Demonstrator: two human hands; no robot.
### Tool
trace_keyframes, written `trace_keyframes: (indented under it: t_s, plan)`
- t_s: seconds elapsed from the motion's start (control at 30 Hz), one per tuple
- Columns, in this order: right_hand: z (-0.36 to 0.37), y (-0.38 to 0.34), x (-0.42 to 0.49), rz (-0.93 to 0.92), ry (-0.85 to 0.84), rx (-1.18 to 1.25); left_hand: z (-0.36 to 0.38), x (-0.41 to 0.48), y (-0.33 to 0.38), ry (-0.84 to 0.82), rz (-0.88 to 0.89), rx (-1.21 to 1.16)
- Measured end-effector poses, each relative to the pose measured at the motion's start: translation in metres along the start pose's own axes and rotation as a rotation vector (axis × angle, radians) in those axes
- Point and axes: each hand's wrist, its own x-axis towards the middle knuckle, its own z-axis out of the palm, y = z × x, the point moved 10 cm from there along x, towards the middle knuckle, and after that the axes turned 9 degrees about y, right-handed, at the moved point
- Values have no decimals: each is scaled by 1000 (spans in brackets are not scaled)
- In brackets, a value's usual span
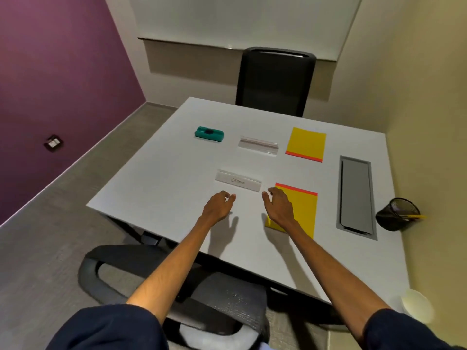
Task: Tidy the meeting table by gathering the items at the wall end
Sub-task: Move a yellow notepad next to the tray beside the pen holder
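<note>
Fingers (231,197) of left hand (218,207) and right hand (279,207) curl loosely, holding nothing, above the white table (156,188). Under the right hand lies the near notepad (303,213), yellow; the far notepad (307,144) is at one o'clock. At twelve, just past the fingers, sits the near name plate (238,180), the far name plate (258,145) beyond it, the green eraser (209,134) at eleven.

Soft overhead light, faint shadows on the table (177,173), wide-angle bowing at edges, mild blur.

Open tabletop (164,173) left of name holder (238,180); notepad (303,213) right
</note>
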Motion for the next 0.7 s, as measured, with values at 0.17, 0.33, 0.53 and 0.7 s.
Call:
trace_keyframes:
  t_s: [0.17, 0.33, 0.53, 0.7]
  plan:
    - [-11, 77, 18, 121, 3, -11, 76, 17, 26, -167, -3, 48]
    - [-15, 137, 26, 233, -27, -4, 138, 27, 44, -312, -3, 79]
    - [-12, 187, 24, 331, -81, -59, 195, 29, 55, -404, -21, 191]
    - [-12, 215, 21, 413, -93, -63, 218, 36, 61, -377, -31, 318]
